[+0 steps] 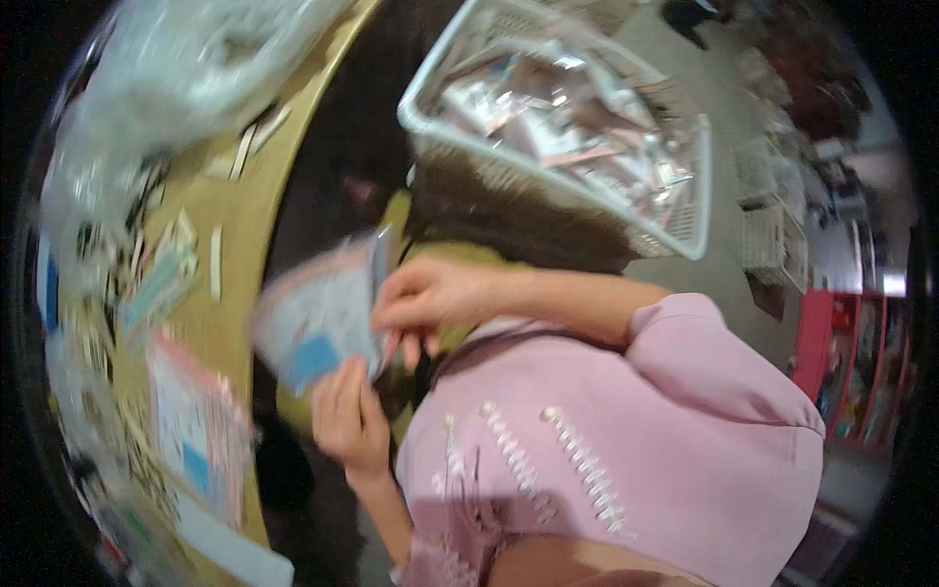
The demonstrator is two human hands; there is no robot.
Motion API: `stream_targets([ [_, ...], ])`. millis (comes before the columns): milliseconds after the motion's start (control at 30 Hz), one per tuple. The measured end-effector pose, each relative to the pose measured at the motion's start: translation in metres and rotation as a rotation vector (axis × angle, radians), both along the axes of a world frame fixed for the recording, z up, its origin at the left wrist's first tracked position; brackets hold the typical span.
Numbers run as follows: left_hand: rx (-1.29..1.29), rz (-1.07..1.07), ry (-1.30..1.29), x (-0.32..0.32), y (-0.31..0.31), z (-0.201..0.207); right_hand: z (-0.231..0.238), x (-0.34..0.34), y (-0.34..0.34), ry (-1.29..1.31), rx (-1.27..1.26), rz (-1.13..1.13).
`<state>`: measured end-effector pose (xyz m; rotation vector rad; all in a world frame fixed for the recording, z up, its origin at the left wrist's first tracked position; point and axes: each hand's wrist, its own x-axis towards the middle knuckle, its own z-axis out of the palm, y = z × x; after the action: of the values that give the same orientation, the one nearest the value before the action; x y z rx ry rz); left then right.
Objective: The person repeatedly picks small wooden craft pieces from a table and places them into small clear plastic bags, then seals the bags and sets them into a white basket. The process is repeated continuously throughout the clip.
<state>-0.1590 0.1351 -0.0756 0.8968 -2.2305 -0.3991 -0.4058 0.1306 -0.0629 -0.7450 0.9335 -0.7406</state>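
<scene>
A clear plastic bag (pixel 318 298) with pale, printed-looking contents and a blue patch hangs tilted between my two hands, over the table's edge and my lap. My left hand (pixel 352 416) pinches its lower corner near the blue patch. Closed at the bag's right edge, my right hand (pixel 425 298) grips the plastic there, with something small and pinkish showing below its fingers. Motion blur hides what exactly lies inside the bag. A stack of similar bags (pixel 196 430) with pink edges and a blue patch lies on the table to the left.
The wooden table (pixel 245 220) holds narrow white strips (pixel 216 262), greenish packets (pixel 161 289) and a large heap of clear plastic (pixel 196 78). Beyond my lap stands a white basket (pixel 416 112) full of filled bags (pixel 567 108). A red shelf (pixel 814 342) and pale crates (pixel 768 235) stand at the right.
</scene>
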Motion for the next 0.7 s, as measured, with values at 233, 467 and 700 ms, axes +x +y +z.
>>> stream_targets([
  [233, 0.386, 0.1, 0.308, -0.021, -0.001, -0.009, -0.019, 0.004, 0.004, 0.221, -0.123, -0.197],
  [467, 0.489, 0.239, 0.324, -0.041, -0.006, -0.025, -0.027, 0.027, -0.001, 0.295, -0.309, -0.237],
  [700, 0.405, 0.488, 0.299, -0.032, -0.021, -0.041, -0.032, 0.014, 0.008, 0.659, -0.299, 0.042],
])
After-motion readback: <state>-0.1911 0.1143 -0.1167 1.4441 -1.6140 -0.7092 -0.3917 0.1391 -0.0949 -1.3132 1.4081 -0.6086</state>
